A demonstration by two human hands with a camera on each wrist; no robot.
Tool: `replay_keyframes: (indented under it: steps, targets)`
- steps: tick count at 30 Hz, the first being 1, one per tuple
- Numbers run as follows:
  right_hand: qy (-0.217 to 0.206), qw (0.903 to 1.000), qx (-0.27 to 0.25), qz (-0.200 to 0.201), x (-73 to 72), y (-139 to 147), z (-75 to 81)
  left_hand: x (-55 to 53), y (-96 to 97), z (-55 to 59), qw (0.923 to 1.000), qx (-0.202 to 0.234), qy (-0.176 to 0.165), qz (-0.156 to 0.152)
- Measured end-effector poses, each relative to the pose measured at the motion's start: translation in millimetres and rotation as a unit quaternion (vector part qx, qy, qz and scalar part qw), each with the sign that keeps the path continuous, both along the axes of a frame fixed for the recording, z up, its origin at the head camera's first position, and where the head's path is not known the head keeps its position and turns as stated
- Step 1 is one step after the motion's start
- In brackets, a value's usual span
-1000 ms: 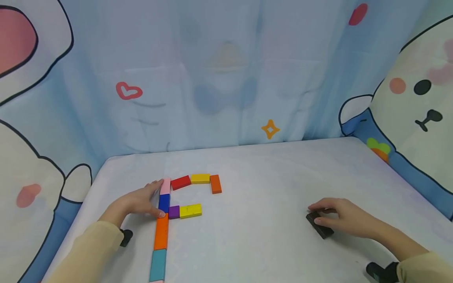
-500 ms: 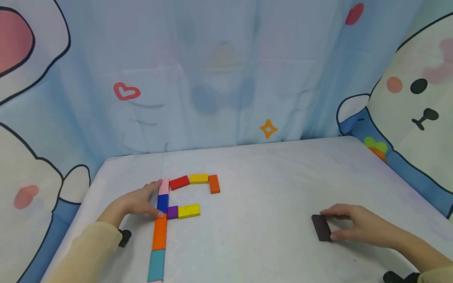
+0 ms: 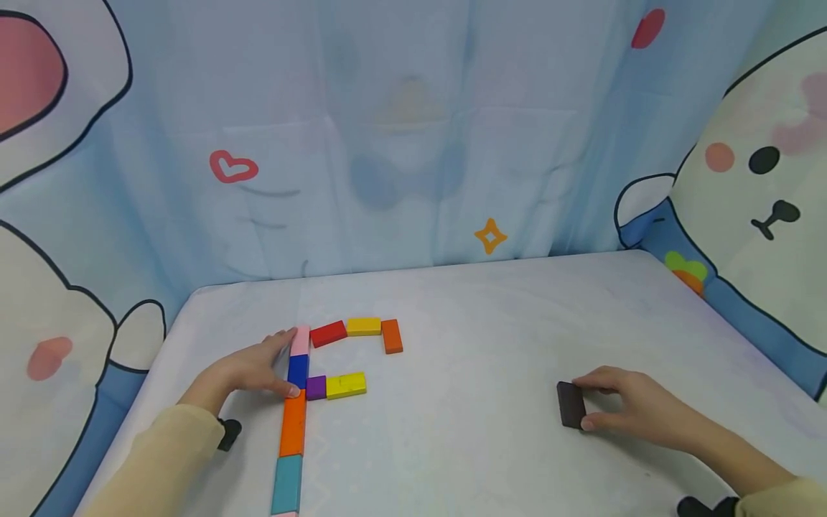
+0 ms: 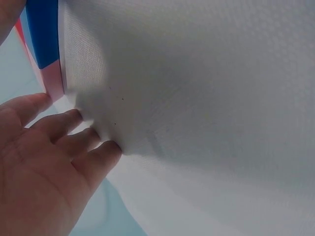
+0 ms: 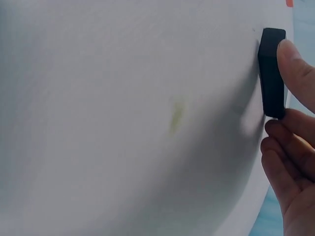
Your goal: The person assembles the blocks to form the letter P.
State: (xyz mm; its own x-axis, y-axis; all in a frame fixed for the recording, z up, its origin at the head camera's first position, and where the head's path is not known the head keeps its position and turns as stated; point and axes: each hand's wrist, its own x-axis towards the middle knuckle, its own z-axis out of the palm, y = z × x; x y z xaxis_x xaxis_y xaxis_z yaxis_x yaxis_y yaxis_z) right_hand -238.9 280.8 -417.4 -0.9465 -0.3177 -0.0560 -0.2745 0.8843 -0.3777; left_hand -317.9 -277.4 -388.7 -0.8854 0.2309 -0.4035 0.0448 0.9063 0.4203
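Note:
On the left side of the table, a column of flat blocks runs away from me: teal (image 3: 287, 485), orange (image 3: 293, 429), blue (image 3: 298, 372) and pink (image 3: 300, 342). Beside it lies my left hand (image 3: 248, 370). Its index fingertip touches the far end of the pink block, and its thumb rests where blue meets orange. The other fingers stretch out straight in the left wrist view. Over on the right, my right hand (image 3: 636, 408) pinches a black block (image 3: 571, 404) by its two ends, thumb at the near end and fingertips at the far one.
From the column, a red block (image 3: 328, 334), a yellow block (image 3: 364, 327) and a short orange block (image 3: 392, 336) branch right at the far end. Lower down, a purple block (image 3: 316, 388) and another yellow block (image 3: 346, 385) form a second branch. A curtain (image 3: 388, 179) hangs behind the table (image 3: 452, 431).
The right hand has turned the black block from slanted to nearly straight; it went right, then back left. The left hand has stayed at the column.

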Motion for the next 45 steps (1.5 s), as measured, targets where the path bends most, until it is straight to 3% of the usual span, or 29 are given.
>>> replay_keyframes:
  steps: [11,25,45]
  targets:
    - [-0.027,0.9988,-0.026,-0.033,-20.7,-48.7,6.1,-0.9,-0.5,-0.8,1.0,0.002,0.0,-0.001]
    - [-0.02,0.9986,-0.05,-0.003,-37.7,-114.3,7.3,-1.2,-1.4,-3.1,1.0,0.004,0.003,-0.003]
    - [-0.019,0.999,-0.038,-0.015,-53.9,-191.0,10.4,-0.7,0.3,0.1,1.0,0.0,0.004,-0.004]
